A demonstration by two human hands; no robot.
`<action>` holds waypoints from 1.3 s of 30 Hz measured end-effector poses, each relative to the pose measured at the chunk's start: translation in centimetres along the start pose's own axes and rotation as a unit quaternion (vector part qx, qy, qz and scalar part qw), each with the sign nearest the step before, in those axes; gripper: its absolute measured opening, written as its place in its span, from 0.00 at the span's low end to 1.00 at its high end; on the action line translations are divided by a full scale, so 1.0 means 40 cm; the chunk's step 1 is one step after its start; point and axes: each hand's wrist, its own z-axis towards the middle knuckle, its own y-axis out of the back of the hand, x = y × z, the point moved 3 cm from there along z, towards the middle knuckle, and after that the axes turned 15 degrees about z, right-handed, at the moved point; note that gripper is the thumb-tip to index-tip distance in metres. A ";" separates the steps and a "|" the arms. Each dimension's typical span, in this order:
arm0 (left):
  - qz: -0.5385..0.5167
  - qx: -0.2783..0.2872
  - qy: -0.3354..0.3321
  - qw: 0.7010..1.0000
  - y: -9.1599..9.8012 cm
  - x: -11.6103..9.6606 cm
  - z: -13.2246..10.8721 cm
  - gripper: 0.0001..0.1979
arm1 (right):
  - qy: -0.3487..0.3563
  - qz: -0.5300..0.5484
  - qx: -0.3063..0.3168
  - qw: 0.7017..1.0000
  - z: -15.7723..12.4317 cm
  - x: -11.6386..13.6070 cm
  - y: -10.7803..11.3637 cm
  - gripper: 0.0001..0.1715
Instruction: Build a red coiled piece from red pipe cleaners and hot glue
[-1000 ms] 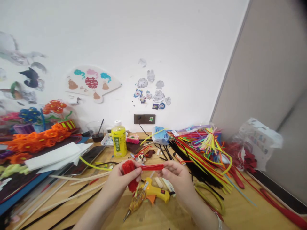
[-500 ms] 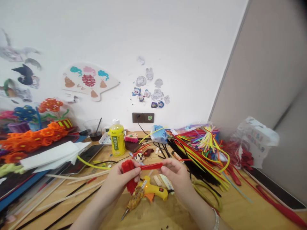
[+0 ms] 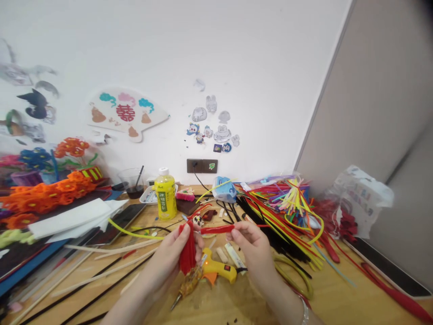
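Observation:
Bundled red pipe cleaners (image 3: pixel 188 253) stand nearly upright in my left hand (image 3: pixel 172 253), the thumb pressed along them. A narrow red pipe-cleaner strip (image 3: pixel 216 229) stretches sideways between the hands. Its right end is pinched by the thumb and fingers of my right hand (image 3: pixel 253 246); its left end lies close to the bundle, and whether they touch I cannot tell. Below both hands a yellow hot glue gun (image 3: pixel 218 269) rests on the table, its nozzle toward the lower left and its switch glowing orange.
A yellow drink bottle (image 3: pixel 165 194) stands behind my left hand. Many coloured pipe cleaners (image 3: pixel 287 212) are heaped at the right, near green-handled scissors (image 3: pixel 301 275). Orange fuzzy flowers (image 3: pixel 47 196) and white paper (image 3: pixel 74 217) lie at the left. A blue-white packet (image 3: pixel 224 189) sits at the back.
My left hand has turned the red bundle more upright and shifted slightly right. The strip's left end has come away from the left fingertips. The right hand has moved slightly right.

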 end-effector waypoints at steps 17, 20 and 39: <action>-0.021 -0.006 0.095 0.995 -0.061 0.005 -0.048 0.26 | 0.497 -0.398 0.249 0.730 -0.109 0.043 -0.051 0.18; -0.049 -0.021 0.095 0.994 -0.058 0.005 -0.044 0.26 | 0.499 -0.401 0.242 0.729 -0.112 0.045 -0.045 0.19; -0.134 -0.089 0.074 0.984 -0.051 0.006 -0.044 0.08 | 0.519 -0.448 0.246 0.686 -0.123 0.044 -0.041 0.14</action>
